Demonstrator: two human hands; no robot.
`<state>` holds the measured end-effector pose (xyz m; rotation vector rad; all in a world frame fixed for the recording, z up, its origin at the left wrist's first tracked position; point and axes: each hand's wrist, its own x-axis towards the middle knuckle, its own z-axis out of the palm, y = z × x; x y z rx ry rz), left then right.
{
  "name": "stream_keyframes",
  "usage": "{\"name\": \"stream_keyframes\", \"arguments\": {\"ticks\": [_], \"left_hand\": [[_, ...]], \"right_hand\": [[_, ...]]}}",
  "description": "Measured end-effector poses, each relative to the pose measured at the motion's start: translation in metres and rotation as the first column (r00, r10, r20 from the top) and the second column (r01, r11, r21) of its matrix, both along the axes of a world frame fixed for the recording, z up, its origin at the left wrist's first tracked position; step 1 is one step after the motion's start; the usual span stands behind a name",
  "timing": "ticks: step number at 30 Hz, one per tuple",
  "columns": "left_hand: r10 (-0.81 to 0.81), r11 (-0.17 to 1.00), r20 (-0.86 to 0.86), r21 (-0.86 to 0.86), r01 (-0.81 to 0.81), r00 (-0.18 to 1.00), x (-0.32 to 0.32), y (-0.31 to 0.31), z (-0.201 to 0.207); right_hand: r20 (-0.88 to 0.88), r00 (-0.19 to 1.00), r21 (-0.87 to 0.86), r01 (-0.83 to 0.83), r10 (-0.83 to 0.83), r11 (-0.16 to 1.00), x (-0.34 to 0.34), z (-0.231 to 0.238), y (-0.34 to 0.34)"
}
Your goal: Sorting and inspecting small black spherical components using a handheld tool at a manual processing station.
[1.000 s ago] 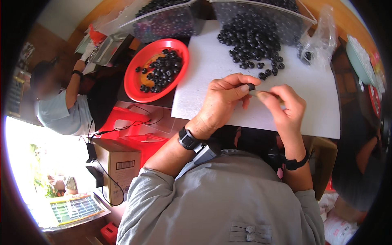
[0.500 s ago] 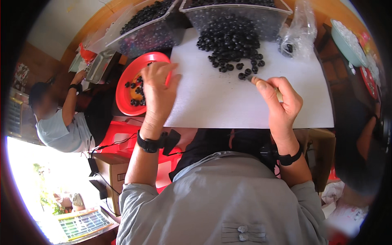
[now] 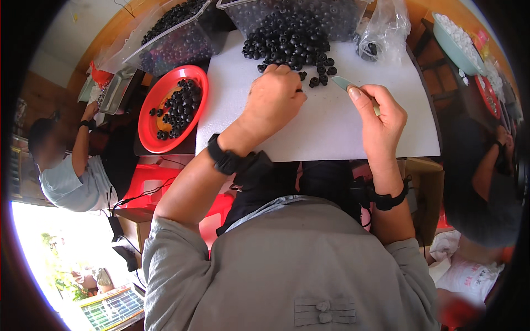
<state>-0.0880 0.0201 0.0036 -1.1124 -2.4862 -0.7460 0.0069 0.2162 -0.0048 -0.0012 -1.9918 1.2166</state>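
A small knife with a pale greenish blade [image 3: 342,83] is gripped in my right hand [image 3: 385,118], thumb along it and blade pointing up and left. My left hand [image 3: 274,102] lies at the near edge of a heap of small round black pieces [image 3: 287,44], its fingers curled in. Dark bits show by its fingertips, but whether it pinches a piece is hidden. A few loose black pieces [image 3: 322,70] lie between the two hands on the white board [image 3: 326,129]. To the left, a red plastic basin [image 3: 144,121] holds more of the black pieces.
Clear plastic bins [image 3: 182,47] full of black pieces stand along the board's far side. A crumpled clear bag [image 3: 386,33] sits at its far right. One person [image 3: 77,176] works at the left, another [image 3: 480,182] at the right. A green basin [image 3: 458,47] is farther right.
My left hand has moved right, from over the red basin to the edge of the black heap, and its fingers have curled. The knife stays in my right hand, its blade now more exposed.
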Motion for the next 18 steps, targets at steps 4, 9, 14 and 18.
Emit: {"name": "stream_keyframes", "arguments": {"ticks": [4, 9, 14, 18], "left_hand": [[-0.005, 0.999, 0.023, 0.047, 0.004, 1.0, 0.02, -0.031, 0.005], [0.061, 0.987, -0.009, 0.149, -0.059, 0.998, 0.029, -0.041, -0.005], [0.094, 0.983, 0.038, 0.152, -0.099, 0.995, 0.026, -0.045, -0.013], [0.149, 0.981, 0.0, 0.127, -0.147, 0.989, 0.033, -0.041, -0.008]], "right_hand": [[-0.02, 0.999, 0.0, -0.048, 0.048, 0.999, 0.002, -0.003, 0.001], [0.009, 0.999, 0.077, -0.049, 0.049, 0.996, 0.002, 0.001, -0.004], [-0.024, 0.998, 0.137, -0.054, 0.058, 0.989, 0.002, 0.005, -0.02], [0.014, 0.996, 0.141, -0.087, 0.086, 0.986, -0.006, 0.006, -0.034]]}}
